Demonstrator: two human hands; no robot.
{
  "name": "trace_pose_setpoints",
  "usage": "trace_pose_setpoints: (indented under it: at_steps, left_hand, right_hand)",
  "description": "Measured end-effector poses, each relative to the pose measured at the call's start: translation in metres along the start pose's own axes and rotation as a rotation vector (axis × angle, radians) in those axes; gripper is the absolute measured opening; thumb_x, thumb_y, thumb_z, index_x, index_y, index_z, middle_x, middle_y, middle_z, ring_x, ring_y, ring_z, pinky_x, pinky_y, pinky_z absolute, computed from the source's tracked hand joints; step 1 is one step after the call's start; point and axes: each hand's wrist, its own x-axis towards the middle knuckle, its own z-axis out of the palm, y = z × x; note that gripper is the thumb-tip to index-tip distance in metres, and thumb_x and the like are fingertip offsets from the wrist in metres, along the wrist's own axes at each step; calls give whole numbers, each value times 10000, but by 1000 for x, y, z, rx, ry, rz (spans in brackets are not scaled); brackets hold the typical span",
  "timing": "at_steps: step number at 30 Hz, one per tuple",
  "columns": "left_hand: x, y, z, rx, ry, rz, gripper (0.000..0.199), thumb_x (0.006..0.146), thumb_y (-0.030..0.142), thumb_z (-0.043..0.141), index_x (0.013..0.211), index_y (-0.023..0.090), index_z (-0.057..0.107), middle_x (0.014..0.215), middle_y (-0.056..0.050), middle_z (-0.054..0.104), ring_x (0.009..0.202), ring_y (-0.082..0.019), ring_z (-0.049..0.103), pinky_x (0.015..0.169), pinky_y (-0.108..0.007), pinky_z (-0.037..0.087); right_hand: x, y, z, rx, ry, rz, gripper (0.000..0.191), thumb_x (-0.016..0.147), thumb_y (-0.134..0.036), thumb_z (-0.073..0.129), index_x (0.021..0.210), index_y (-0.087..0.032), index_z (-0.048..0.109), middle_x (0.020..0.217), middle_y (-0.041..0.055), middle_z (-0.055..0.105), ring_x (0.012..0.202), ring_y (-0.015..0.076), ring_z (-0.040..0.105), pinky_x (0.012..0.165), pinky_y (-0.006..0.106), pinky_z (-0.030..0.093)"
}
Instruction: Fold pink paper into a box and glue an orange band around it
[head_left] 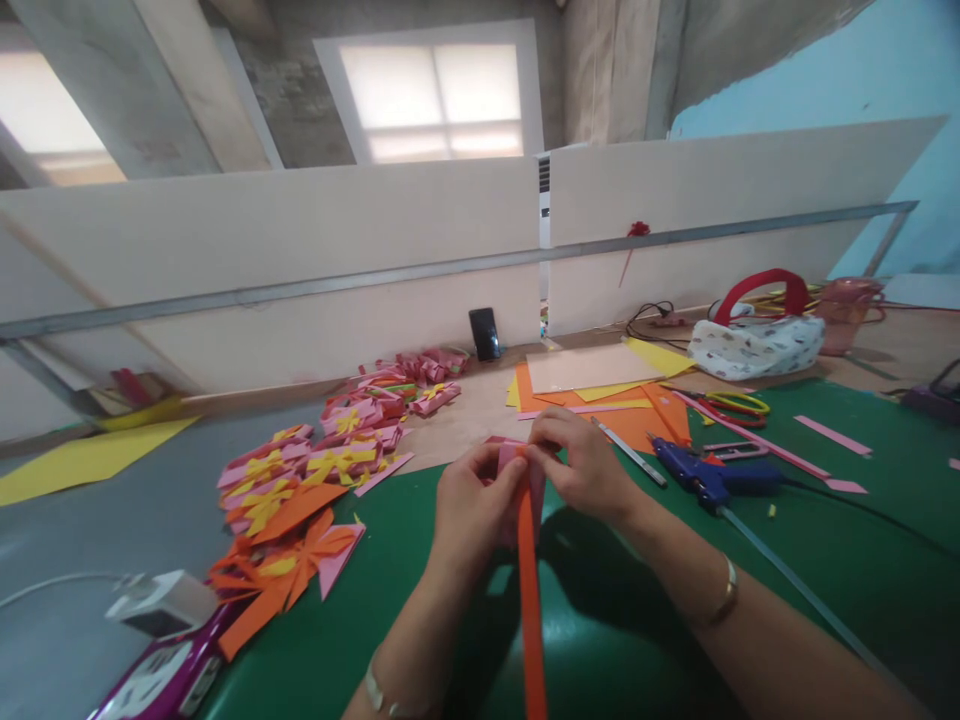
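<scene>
My left hand [472,505] grips a small folded pink paper piece [509,456], its thumb pressed on the front. A long orange paper strip [531,610] hangs from the top of that piece toward me. At the strip's upper end my right hand [581,462] is closed, pinching the strip against the pink paper; the fingertips partly hide the contact. Both hands are just above the green mat [637,640]. To the left lie several finished-looking pink paper pieces with yellow flowers [341,460] and orange paper cutouts [300,560].
A blue glue gun [697,477] with a clear glue stick lies right, near a pen [631,455] and yellow-handled scissors [739,403]. Orange paper sheets [555,400], a phone [484,333] and a patterned pouch [757,347] are behind. A purple power strip [169,665] holds a charger [169,603].
</scene>
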Motion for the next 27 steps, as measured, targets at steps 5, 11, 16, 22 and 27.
trace_pose_setpoints:
  at_steps: [5, 11, 16, 22, 27]
  left_hand:
    - [-2, 1, 0, 52, -92, 63, 191, 649, 231, 624, 820, 149, 648, 753, -55, 700, 685, -185, 628, 641, -270, 465]
    - [-4, 0, 3, 143, -34, 116, 275, 650, 213, 644, 890, 192, 512, 715, -5, 678, 656, -165, 635, 623, -255, 456]
    - [-5, 1, 3, 274, -97, 114, 363, 662, 223, 642, 976, 207, 460, 688, 17, 676, 622, -163, 630, 628, -269, 453]
    - [-4, 2, 1, 307, -219, 64, 420, 652, 202, 632, 1034, 183, 458, 638, 33, 635, 596, -165, 607, 611, -275, 441]
    - [-6, 5, -1, 440, -264, 63, 493, 638, 213, 640, 1111, 180, 507, 667, 25, 620, 651, -176, 601, 649, -293, 439]
  right_hand:
    - [1, 0, -1, 63, 2, 61, 105, 775, -157, 582, 674, -186, 567, 729, 12, 536, 707, 150, 513, 631, 275, 401]
    - [0, 1, 4, 91, 54, 104, 181, 757, -118, 537, 599, -186, 482, 706, 2, 489, 680, 142, 481, 621, 273, 388]
    - [3, 6, 1, 147, 140, 157, 186, 744, -148, 532, 573, -184, 468, 670, -7, 477, 643, 131, 467, 600, 259, 375]
    - [5, 14, -3, 185, 231, 269, 182, 733, -233, 555, 568, -184, 495, 677, -6, 503, 619, 126, 469, 568, 251, 375]
    - [7, 29, -6, 154, 338, 345, 183, 751, -276, 548, 597, -181, 521, 635, -14, 510, 609, 133, 491, 573, 255, 399]
